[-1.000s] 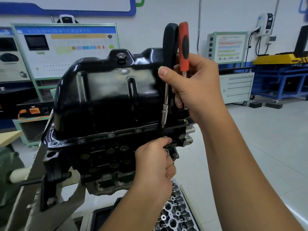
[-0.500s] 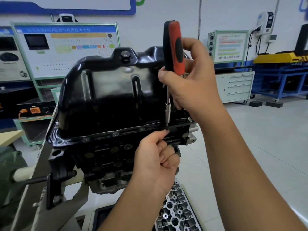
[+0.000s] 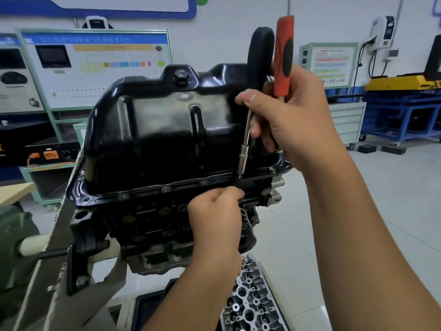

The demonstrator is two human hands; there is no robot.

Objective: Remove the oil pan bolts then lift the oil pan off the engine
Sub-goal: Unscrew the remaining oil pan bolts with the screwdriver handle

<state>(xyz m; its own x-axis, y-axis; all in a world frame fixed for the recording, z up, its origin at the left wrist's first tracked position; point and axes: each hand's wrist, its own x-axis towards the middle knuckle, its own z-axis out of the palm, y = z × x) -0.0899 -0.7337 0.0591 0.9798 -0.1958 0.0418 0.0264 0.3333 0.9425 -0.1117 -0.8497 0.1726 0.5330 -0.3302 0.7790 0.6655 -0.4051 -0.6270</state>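
A glossy black oil pan (image 3: pixel 167 130) sits upside down on top of the engine block (image 3: pixel 162 225), its flange held by a row of small bolts (image 3: pixel 165 188). My right hand (image 3: pixel 293 120) grips two drivers upright: a black-handled one (image 3: pixel 259 58) and a red-handled one (image 3: pixel 284 56). The metal socket shaft (image 3: pixel 244 156) points down onto the flange near its right end. My left hand (image 3: pixel 214 218) is curled just below that spot, fingertips against the flange edge; whether it pinches a bolt is hidden.
The engine hangs on a stand with a grey arm (image 3: pixel 55 247) at the left. A cylinder head (image 3: pixel 250 304) lies on a tray below. A drain plug (image 3: pixel 181 76) tops the pan. Cabinets and a blue bench (image 3: pixel 403 115) stand at the back right.
The handle in my right hand has turned, so the black and red grips show side by side again. My left hand's fingers have curled tighter under the flange.
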